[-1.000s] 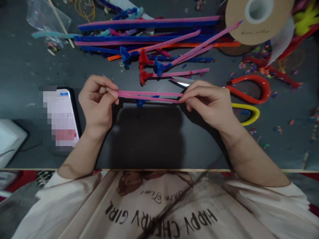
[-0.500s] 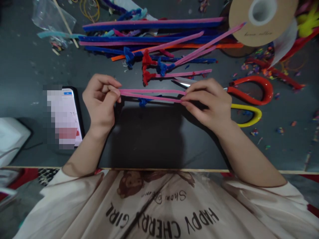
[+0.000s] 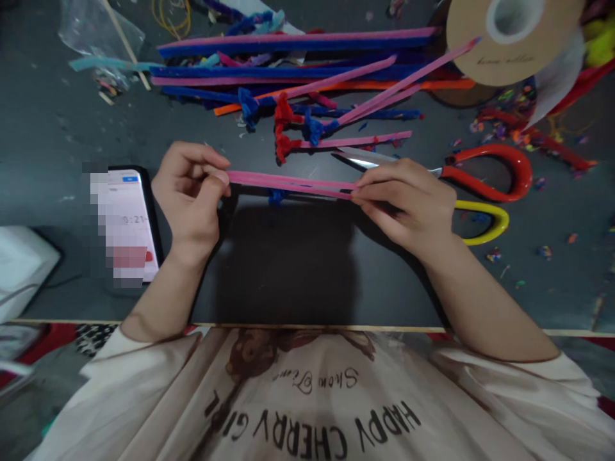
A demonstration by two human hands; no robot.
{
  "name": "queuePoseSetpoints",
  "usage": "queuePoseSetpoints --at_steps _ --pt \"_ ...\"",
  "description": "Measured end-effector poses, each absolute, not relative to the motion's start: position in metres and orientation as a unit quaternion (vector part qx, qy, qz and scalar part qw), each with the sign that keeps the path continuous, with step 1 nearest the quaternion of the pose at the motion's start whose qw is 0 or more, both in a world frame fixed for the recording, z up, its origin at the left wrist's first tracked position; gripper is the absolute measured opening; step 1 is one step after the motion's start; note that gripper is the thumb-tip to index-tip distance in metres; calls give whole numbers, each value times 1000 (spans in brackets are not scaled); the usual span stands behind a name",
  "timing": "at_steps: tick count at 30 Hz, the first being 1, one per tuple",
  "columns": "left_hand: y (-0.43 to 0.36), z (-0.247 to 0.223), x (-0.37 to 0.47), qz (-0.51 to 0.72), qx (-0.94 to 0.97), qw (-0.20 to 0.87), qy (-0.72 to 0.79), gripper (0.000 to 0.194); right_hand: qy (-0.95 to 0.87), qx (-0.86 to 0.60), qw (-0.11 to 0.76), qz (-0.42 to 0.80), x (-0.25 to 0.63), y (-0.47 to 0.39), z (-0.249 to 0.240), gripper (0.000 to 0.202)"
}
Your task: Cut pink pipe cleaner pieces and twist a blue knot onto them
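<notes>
A pink pipe cleaner [image 3: 288, 182], doubled into two nearly parallel strands, stretches between my hands above the dark table. My left hand [image 3: 192, 195] is closed, pinching its left end between thumb and fingers. At the other end, my right hand [image 3: 406, 202] pinches the strands with its fingertips. A small blue twisted piece [image 3: 275, 196] lies on the table behind the strands, partly covered by them. Scissors [image 3: 485, 171] with a red and a yellow handle lie beside and partly under my right hand, blades pointing left.
Blue, pink and orange pipe cleaners [image 3: 298, 43] lie in a pile at the back. In front of them are red twisted pieces [image 3: 287, 131] on pink stems. A ribbon spool [image 3: 461, 51] stands back right, a phone [image 3: 132, 224] left. Colourful scraps litter the right side.
The two pink strands have drawn closer together. My hands have moved slightly apart, the left one a little to the left and the right one a little to the right.
</notes>
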State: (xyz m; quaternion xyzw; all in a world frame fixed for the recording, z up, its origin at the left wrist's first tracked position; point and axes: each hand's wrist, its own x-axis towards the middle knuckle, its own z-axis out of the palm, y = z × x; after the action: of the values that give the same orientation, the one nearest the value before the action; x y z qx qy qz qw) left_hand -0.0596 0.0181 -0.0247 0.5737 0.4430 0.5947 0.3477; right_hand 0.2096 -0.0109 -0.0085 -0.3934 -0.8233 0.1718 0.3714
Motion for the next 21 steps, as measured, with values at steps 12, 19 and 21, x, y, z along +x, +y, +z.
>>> queuePoseSetpoints --at_steps 12,19,21 --pt "15 -23 -59 581 595 358 425 21 -828 -384 382 145 209 -11 -6 9" --pt "18 -25 -59 604 567 379 413 22 -839 -353 392 132 212 -12 -8 17" --pt "19 -25 -57 616 556 377 412 21 -844 -354 384 124 213 -13 -8 16"
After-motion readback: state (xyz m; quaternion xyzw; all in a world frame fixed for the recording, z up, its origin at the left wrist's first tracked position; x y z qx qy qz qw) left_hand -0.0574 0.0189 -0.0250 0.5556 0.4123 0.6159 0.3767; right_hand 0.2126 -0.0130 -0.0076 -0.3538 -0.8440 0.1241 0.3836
